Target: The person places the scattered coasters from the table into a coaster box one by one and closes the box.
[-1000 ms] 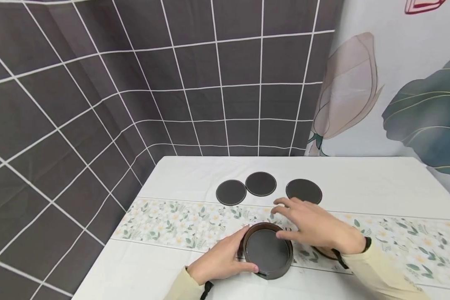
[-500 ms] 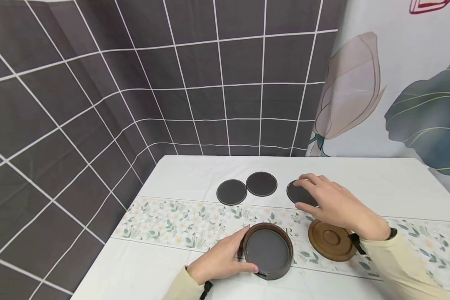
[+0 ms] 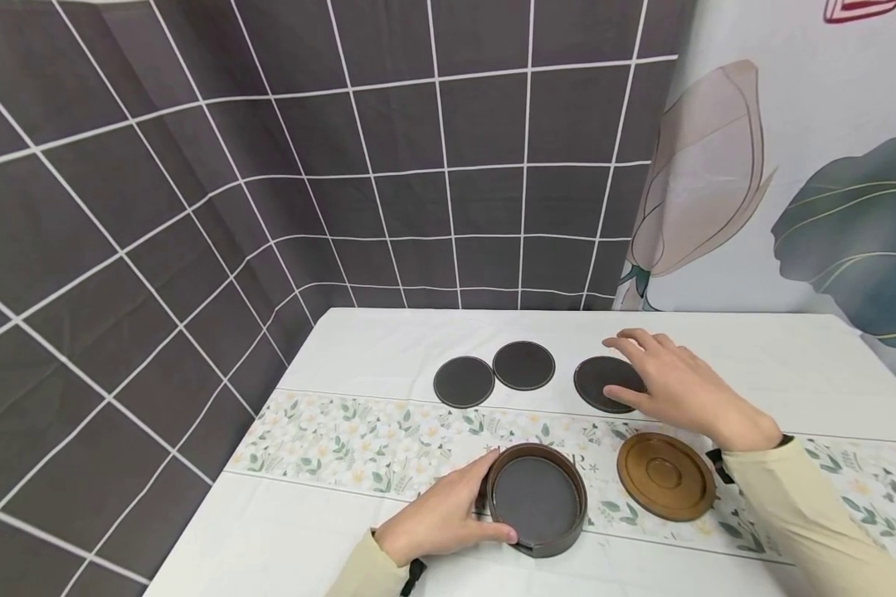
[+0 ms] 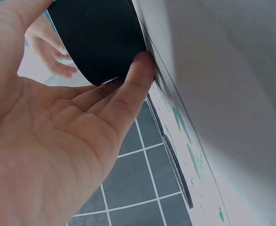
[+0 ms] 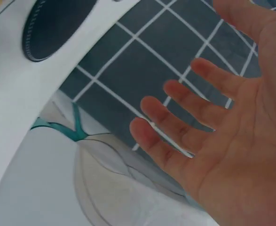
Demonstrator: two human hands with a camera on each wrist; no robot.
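My left hand (image 3: 448, 514) grips a round, dark brown coaster holder (image 3: 560, 543) by its left side, thumb at the front rim and fingers along the outer wall. In the left wrist view the fingers press against the dark wall of the holder (image 4: 100, 37). A flat dark disc forms its inside bottom. My right hand (image 3: 679, 390), fingers spread and slightly bent, hovers over the right edge of a black round coaster (image 3: 596, 383) with stitched edging. Nothing is between its fingers in the right wrist view, where the coaster (image 5: 55, 30) lies apart from the hand (image 5: 236, 127).
Two more black coasters, one at the left (image 3: 464, 381) and one beside it (image 3: 524, 365), lie edge to edge at the back. A brown round wooden lid-like disc (image 3: 664, 477) lies near the right wrist. The white table (image 3: 754, 356) meets a dark grid-patterned backdrop (image 3: 485, 199).
My right hand has moved from beside the holder, back and to the right, to above the right coaster, uncovering the brown disc. The left hand keeps its grip on the holder.
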